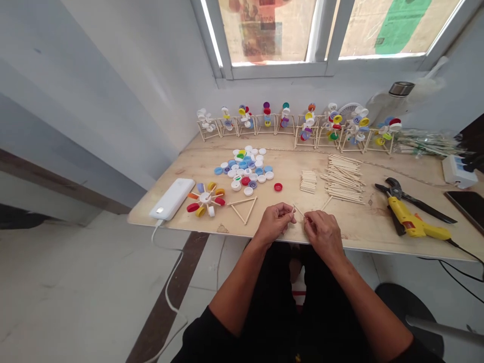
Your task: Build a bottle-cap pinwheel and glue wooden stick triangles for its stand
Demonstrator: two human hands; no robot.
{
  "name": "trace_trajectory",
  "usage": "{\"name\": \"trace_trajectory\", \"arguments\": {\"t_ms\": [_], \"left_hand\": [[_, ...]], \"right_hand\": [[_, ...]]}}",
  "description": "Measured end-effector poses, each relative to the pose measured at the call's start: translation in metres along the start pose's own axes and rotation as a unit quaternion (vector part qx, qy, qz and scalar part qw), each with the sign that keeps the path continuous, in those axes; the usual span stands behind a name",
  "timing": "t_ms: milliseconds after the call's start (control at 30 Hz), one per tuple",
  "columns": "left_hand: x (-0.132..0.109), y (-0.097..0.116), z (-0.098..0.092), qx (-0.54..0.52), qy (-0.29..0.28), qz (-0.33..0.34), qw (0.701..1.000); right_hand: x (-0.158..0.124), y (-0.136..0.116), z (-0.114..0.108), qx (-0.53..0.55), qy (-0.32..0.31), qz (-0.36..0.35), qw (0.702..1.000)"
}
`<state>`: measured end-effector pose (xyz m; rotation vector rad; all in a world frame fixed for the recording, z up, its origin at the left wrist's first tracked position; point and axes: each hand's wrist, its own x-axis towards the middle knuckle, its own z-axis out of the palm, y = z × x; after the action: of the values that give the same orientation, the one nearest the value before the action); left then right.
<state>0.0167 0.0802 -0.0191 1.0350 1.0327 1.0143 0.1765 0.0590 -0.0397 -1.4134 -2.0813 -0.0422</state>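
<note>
My left hand (278, 221) is closed in a pinch near the table's front edge, with the end of a thin wooden stick (299, 209) at its fingertips. My right hand (321, 229) is closed too, its fingers on the other end of that stick. Left of my hands lies a triangle of sticks (244, 207), beside a wheel of sticks and coloured bottle caps (205, 197). Beyond my right hand are a large pile of sticks (344, 177) and a smaller bundle of short sticks (308, 182). A single red cap (278, 187) sits beyond my left hand.
Loose bottle caps (247, 165) cover the middle left. Several stick stands with cap wheels (267, 121) line the wall. A white power bank (173, 198) lies at the left edge. A yellow glue gun (412, 219), black-handled cutters (425, 205) and a phone (467, 204) lie right.
</note>
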Motion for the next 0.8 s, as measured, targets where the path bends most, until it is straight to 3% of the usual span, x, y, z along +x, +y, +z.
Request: {"name": "trace_trajectory", "arguments": {"t_ms": [800], "left_hand": [[0.0046,0.0012,0.0036,0.059,0.038,0.004,0.998]], "right_hand": [[-0.0021,0.0052,0.002,0.031,0.025,0.019,0.999]]}}
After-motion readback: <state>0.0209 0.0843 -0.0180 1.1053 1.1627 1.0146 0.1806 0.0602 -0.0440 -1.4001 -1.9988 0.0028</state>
